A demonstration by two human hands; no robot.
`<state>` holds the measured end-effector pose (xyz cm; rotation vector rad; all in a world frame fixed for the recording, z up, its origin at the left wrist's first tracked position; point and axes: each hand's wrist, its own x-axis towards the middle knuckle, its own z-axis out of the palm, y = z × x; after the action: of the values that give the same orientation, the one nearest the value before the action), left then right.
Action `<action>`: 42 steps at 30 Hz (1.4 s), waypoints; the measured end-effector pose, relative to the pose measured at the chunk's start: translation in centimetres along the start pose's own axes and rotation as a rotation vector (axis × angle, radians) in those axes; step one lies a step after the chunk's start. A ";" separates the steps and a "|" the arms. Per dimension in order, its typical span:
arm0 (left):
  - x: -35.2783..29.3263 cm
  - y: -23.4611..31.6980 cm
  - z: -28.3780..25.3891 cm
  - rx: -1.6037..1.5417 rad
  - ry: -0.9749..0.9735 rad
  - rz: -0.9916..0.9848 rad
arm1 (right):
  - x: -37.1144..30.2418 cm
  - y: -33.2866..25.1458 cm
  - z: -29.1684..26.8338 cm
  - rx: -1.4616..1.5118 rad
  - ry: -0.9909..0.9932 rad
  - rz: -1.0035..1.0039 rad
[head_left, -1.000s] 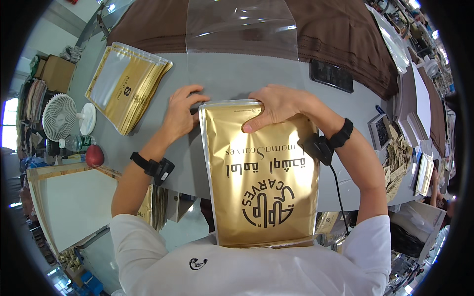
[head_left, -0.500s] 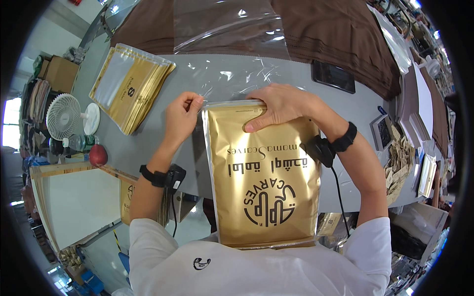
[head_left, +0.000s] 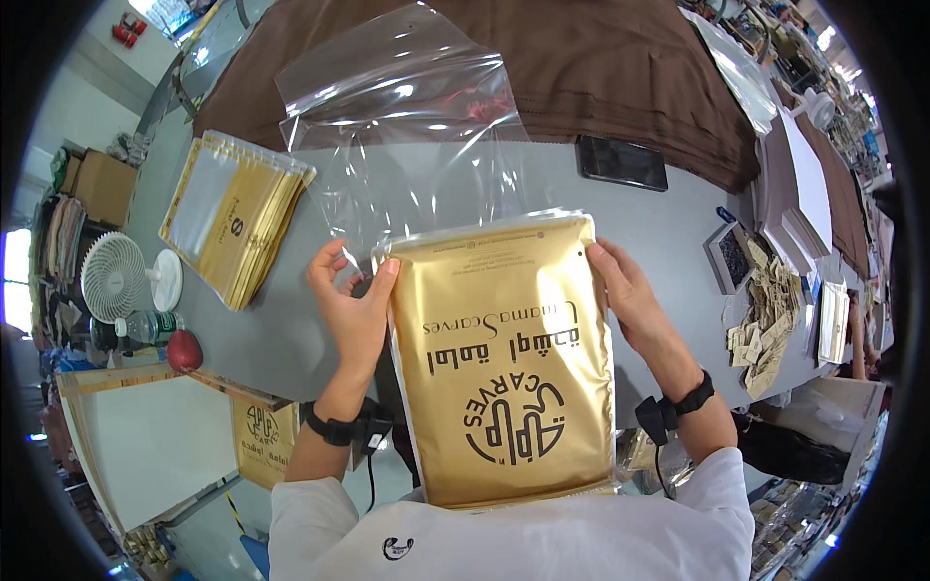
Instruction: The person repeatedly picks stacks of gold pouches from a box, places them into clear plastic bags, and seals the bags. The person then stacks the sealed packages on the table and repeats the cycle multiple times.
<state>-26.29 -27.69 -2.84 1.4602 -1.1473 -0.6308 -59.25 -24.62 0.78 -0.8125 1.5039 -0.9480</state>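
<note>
A thick pack of gold pouches [head_left: 506, 378] with black printing lies in front of me, its near end against my shirt. Clear plastic covers it, and a loose clear bag [head_left: 387, 82] spreads beyond its far end. My left hand [head_left: 351, 315] is at the far left corner, its thumb on the pack's edge and its other fingers curled outward beside the clear film. At the right edge, my right hand [head_left: 632, 298] grips the pack near the far corner, with part of its fingers hidden behind the pack.
Smaller gold pouches [head_left: 228, 218] are piled at left, near a white fan [head_left: 114, 278], a bottle [head_left: 150, 326] and a red round object [head_left: 184, 351]. Brown cloth [head_left: 620, 73] covers the far side. A black phone [head_left: 622, 163] and paper tags [head_left: 760, 329] lie right.
My right hand has moved from the pack's far edge to its right side. The pack's far end has tilted up, and the clear bag has shifted left and bunched up.
</note>
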 end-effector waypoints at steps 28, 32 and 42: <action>3.4 -1.0 -2.6 -0.315 -0.607 -0.662 | 7.8 2.3 -0.7 0.038 -0.136 0.022; 2.9 -0.3 -1.7 0.373 -0.384 -0.129 | 6.9 1.2 -2.1 -0.453 -0.051 -0.065; 2.8 9.5 3.7 0.303 -0.961 0.526 | 7.5 0.2 -1.7 -0.666 -0.021 -0.565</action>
<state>-31.29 -30.88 5.86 0.9887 -2.3584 -0.8219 -61.94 -30.98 -2.60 -1.7893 1.6190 -0.8205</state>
